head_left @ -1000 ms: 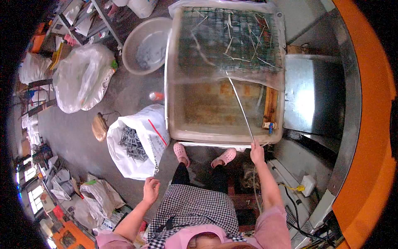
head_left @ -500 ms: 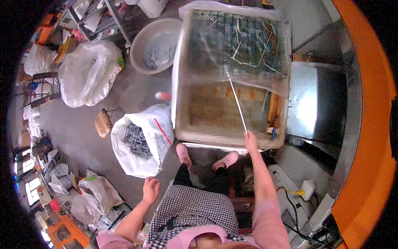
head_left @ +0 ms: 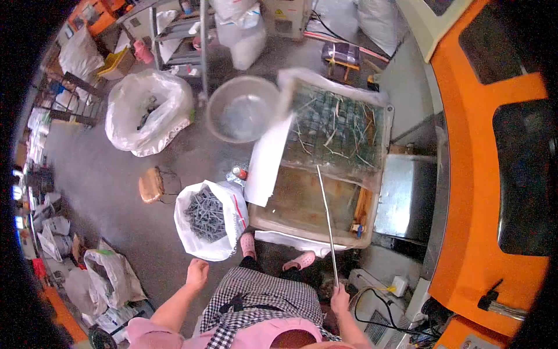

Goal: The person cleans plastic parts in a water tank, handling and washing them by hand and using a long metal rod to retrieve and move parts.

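My right hand (head_left: 341,299) is wrapped round the lower end of a long thin metal rod (head_left: 329,224). The rod's far tip lies over the near edge of a dark mesh panel (head_left: 331,125) in a large rectangular tub (head_left: 308,232). Pale thin strips are scattered on the mesh, and brownish water appears to fill the near half of the tub. My left hand (head_left: 198,273) hangs in the air with curled fingers and nothing visible in it. Just beyond it stands an open white sack (head_left: 232,230) of small grey plastic pieces (head_left: 206,218).
A white board (head_left: 268,166) leans over the tub's left side. Beyond are a round basin (head_left: 212,119), a plastic-lined bag (head_left: 125,122) and a stepladder (head_left: 204,52). A small stool (head_left: 151,185) stands left; an orange machine (head_left: 465,232) borders the right, with cables (head_left: 372,321) below.
My right hand has drawn back toward my body with the rod, whose tip has moved nearer along the tub. The view has shifted, and my left hand remains by the sack.
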The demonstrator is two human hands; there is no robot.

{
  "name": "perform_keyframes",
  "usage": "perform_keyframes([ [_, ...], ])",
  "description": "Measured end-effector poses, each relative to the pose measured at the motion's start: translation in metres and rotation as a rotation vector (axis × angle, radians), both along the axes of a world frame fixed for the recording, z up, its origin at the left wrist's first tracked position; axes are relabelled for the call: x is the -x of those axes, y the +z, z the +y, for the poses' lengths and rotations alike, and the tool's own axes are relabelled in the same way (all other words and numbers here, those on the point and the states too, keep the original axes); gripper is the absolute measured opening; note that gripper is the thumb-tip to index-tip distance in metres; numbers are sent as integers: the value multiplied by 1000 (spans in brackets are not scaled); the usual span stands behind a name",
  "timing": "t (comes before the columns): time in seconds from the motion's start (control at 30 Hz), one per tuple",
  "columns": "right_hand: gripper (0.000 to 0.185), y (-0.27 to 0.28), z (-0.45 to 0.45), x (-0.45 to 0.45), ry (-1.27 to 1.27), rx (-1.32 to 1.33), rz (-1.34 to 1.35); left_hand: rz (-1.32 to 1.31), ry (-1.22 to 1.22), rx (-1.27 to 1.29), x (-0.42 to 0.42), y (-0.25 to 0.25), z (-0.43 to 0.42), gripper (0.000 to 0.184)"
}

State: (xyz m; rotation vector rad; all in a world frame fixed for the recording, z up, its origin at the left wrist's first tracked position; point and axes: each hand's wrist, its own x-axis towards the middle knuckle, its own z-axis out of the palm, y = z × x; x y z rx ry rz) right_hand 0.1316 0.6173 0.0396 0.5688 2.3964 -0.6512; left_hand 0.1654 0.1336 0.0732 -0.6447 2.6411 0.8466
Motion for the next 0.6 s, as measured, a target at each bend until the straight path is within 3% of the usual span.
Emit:
perform_keyframes([
  [0.03, 26, -8, -12, 1, -41, 44, 47, 0, 3, -12, -8, -3, -10, 10],
  [0.1, 28, -28, -41, 12, 163, 72, 306, 45, -2, 39, -22, -19, -27, 10],
  [0.17, 28, -59, -80, 43, 33, 173, 245, 83, -2, 89, -36, -19, -42, 10],
  [0.23, 26, -87, -121, 74, 216, 158, 381, 48, 73, 36, -37, -13, -51, 10],
  [0.3, 23, -130, -163, 104, 133, 118, 287, 31, 157, -3, -46, -7, -68, 11],
  [0.37, 28, -185, -195, 122, 24, 245, 432, 45, 141, 24, -61, -9, -90, 11],
  [0.43, 46, -175, -231, 144, -19, 136, 188, 18, 162, 79, -80, -13, -115, 11],
  [0.6, 59, -146, -254, 127, 123, -54, 26, -130, 262, 145, -134, -29, -170, 12],
])
